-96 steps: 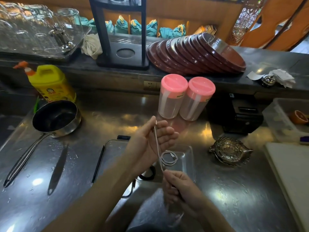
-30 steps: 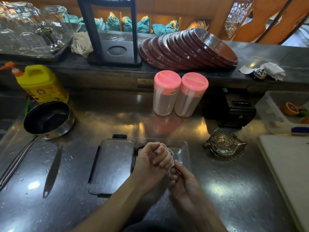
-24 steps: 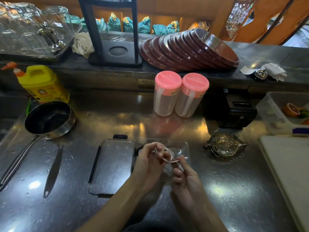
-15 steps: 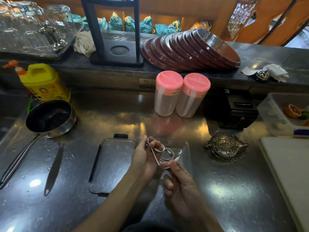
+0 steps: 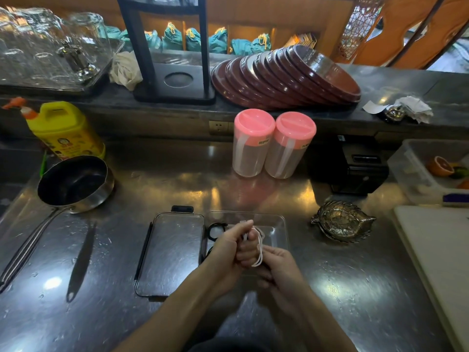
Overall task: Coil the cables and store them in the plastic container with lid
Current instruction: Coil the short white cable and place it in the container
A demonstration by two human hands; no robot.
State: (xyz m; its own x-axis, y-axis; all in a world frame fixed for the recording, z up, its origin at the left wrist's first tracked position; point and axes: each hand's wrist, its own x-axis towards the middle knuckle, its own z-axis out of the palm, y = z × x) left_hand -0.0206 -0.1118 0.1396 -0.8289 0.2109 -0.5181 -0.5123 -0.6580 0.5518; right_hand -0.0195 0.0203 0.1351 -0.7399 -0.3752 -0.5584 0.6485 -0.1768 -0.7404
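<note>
Both hands worked directly above the clear rectangular plastic container (image 5: 279, 224) — taken here as the landmark. The left hand (image 5: 228, 250) was curled round loops of the thin white cable (image 5: 259, 252), thumb pressed over the bundle. The right hand (image 5: 281, 273), on the near side of the container, had fingers bent against the lower end of the loops, apparently pinching the cable, though the contact was partly hidden by the left hand.

A coiled black cable (image 5: 215, 231) already lay inside the container, at its left end. The flat clear lid with dark rim (image 5: 172, 252) lay just left of the container, off it.

Step in hand, by my reading: winding the white cable — coil nearly formed, not yet stored.

Next move likely calls for tucking the loose end, lowering the coil into the bare right part of the container without letting it spring apart, then fetching the lid.
</note>
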